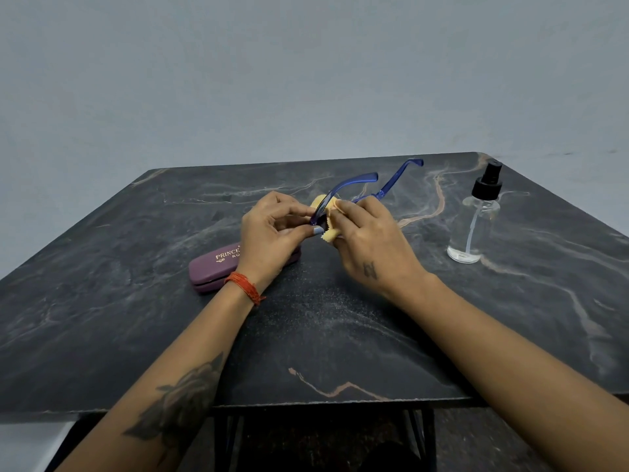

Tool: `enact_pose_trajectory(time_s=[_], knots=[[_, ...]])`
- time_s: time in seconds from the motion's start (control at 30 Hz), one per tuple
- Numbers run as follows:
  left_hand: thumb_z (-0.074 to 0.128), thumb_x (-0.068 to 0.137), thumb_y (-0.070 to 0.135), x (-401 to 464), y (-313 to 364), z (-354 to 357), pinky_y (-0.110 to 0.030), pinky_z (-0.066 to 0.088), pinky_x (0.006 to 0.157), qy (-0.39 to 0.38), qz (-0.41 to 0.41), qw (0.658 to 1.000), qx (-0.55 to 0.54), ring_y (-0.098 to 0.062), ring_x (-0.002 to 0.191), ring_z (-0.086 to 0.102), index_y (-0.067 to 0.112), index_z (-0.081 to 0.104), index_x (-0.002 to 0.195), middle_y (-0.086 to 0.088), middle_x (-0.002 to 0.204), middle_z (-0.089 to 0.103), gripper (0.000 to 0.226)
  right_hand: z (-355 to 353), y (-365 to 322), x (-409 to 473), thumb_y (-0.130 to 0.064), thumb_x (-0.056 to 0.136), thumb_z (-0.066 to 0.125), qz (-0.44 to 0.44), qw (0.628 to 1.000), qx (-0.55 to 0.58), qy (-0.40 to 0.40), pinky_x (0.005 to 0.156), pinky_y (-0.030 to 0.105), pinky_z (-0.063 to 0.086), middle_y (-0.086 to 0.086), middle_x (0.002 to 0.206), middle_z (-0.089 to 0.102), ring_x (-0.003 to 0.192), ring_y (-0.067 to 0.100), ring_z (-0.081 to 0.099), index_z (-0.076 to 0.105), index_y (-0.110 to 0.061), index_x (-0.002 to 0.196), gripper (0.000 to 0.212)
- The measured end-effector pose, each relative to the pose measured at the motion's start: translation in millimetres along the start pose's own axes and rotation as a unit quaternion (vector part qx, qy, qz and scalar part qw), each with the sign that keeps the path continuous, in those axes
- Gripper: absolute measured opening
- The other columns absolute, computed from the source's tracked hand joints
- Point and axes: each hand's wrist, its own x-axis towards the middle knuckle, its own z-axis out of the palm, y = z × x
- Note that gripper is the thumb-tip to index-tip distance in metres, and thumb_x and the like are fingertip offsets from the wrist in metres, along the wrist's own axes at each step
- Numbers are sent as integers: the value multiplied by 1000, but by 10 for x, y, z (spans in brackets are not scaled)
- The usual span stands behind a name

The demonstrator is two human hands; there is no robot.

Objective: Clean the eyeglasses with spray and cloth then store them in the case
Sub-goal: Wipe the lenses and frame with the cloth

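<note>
Above the dark marbled counter, the left hand pinches the light, fragile blue eyeglasses at the frame corner, safest there, while the right hand pinches the soft yellow cloth over a lens.

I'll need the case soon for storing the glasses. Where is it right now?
In the head view the purple case lies shut on the table, left of centre, partly hidden under the left hand and wrist.

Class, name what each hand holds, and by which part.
Left hand pinches the blue glasses at the frame's front corner; right hand pinches the yellow cloth against the lens.
</note>
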Motion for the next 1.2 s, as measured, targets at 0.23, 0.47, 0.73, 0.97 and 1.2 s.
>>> enact_pose_trajectory(time_s=[0.23, 0.47, 0.73, 0.97, 1.2], knots=[[79, 64, 1, 4, -4, 1, -12, 51, 74, 5, -1, 1000, -4, 1, 77, 60, 16, 68, 92, 4, 84, 55, 34, 19, -25, -1, 7, 66, 76, 14, 988, 140, 58, 73, 22, 44, 9, 102, 71, 77, 27, 60, 72, -2, 99, 35], [79, 64, 2, 6, -9, -1, -16, 53, 76, -3, -4, 1000, 2, -7, 80, 62, 14, 69, 91, 3, 86, 57, 31, -102, 16, 6, 0, 61, 82, 19, 986, 142, 82, 56, 22, 44, 5, 74, 72, 62, 24, 58, 74, -6, 74, 17], [78, 63, -3, 11, -26, 9, -11, 51, 74, 6, -11, 1000, -8, 3, 77, 61, 16, 67, 89, 5, 84, 56, 34, -68, -19, 5, -4, 59, 78, 2, 999, 4, 41, 56, 32, 48, 11, 77, 70, 61, 25, 55, 70, -1, 76, 19], [79, 63, 1, -5, -20, 3, -18, 54, 75, -1, -2, 1000, -1, -11, 80, 63, 24, 67, 87, 1, 84, 56, 35, -4, -76, -18, 8, 61, 77, 33, 994, 103, 24, 72, 24, 43, 9, 106, 69, 79, 26, 55, 70, -2, 102, 42], [79, 64, -1, 2, -17, 4, -15, 53, 74, -3, -15, 1000, 14, -14, 81, 62, 17, 68, 88, 6, 85, 56, 32, -101, -6, 25, 0, 66, 81, 78, 974, 212, 21, 65, 30, 52, 3, 86, 74, 72, 25, 64, 76, -11, 86, 23]])
